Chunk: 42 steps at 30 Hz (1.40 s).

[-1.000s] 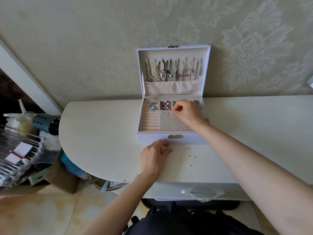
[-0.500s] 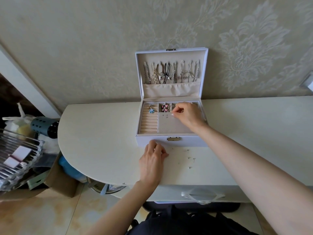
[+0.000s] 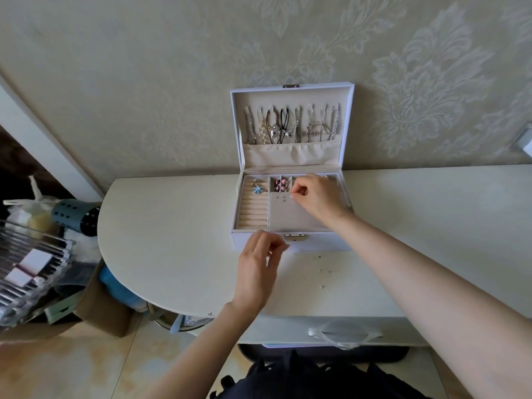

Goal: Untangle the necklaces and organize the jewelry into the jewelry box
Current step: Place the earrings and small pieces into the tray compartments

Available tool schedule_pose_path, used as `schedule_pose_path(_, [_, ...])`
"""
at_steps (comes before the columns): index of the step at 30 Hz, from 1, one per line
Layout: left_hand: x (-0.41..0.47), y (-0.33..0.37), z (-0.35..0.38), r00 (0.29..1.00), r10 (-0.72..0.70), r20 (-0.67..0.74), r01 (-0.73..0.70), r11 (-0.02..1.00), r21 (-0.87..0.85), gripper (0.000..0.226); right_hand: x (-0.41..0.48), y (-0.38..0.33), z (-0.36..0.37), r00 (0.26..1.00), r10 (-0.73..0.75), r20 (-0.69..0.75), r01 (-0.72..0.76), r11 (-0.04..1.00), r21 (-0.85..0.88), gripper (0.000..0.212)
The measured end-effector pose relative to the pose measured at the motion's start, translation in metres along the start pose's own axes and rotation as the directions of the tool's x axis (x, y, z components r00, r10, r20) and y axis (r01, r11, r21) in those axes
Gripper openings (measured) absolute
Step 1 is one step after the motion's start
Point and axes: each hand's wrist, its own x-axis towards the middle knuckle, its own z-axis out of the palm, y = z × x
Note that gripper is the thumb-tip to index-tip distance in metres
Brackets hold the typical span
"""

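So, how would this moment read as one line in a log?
jewelry box: open | right hand: pinched over its flat tray | left hand: curled by box front | loose studs: on table

Person is wearing dark clothing (image 3: 290, 380), near-black, showing at the bottom edge as bunched, creased fabric with a few folds sticking up. Both forearms (image 3: 417, 272) are showing bare all the way to the frame edge. Left hand (image 3: 257, 272) and right hand (image 3: 319, 197) are showing bare too.
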Motion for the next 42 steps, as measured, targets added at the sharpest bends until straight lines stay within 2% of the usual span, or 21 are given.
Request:
schedule_pose_path(5, [0.049, 0.005, -0.009, 0.993, -0.093, -0.078, 0.08, 0.985, -0.156, 0.005, -0.001, 0.006, 0.002, 0.989, -0.133, 0.064, 0.136, 0.989, -0.05, 0.012])
schedule_pose_path(9, [0.08, -0.002, -0.006, 0.986, -0.161, -0.033, 0.155, 0.978, -0.14, 0.006, -0.006, 0.011, -0.001, 0.966, -0.216, 0.142, 0.235, 0.963, -0.131, 0.02])
schedule_pose_path(11, [0.09, -0.006, -0.003, 0.964, -0.264, 0.018, 0.264, 0.955, -0.132, 0.009, -0.008, 0.013, -0.001, 0.967, -0.216, 0.136, 0.232, 0.966, -0.112, 0.022])
schedule_pose_path(14, [0.099, -0.009, 0.001, 0.939, -0.338, 0.062, 0.344, 0.93, -0.128, 0.012, -0.009, 0.016, -0.001, 0.991, -0.115, 0.063, 0.113, 0.993, 0.047, 0.03])
schedule_pose_path(17, [0.099, -0.01, 0.001, 0.932, -0.35, 0.093, 0.36, 0.923, -0.133, 0.013, -0.009, 0.018, -0.004, 0.999, -0.04, 0.026, 0.036, 0.991, 0.128, 0.032])
schedule_pose_path(23, [0.099, -0.013, 0.0, 0.936, -0.325, 0.132, 0.342, 0.929, -0.138, 0.01, -0.014, 0.017, -0.005, 1.0, -0.015, 0.012, 0.013, 0.988, 0.156, 0.026])
schedule_pose_path(30, [0.097, -0.009, -0.005, 0.941, -0.298, 0.16, 0.333, 0.899, -0.286, 0.021, -0.013, 0.016, -0.002, 0.998, -0.018, 0.063, 0.003, 0.972, 0.237, 0.026])
schedule_pose_path(39, [0.096, -0.009, -0.006, 0.935, -0.306, 0.179, 0.349, 0.885, -0.31, 0.024, -0.014, 0.017, -0.002, 0.998, -0.007, 0.059, -0.01, 0.956, 0.293, 0.024])
schedule_pose_path(42, [0.094, -0.009, -0.004, 0.917, -0.319, 0.241, 0.373, 0.898, -0.234, 0.029, -0.017, 0.015, -0.004, 0.996, -0.039, 0.085, 0.004, 0.928, 0.373, 0.019])
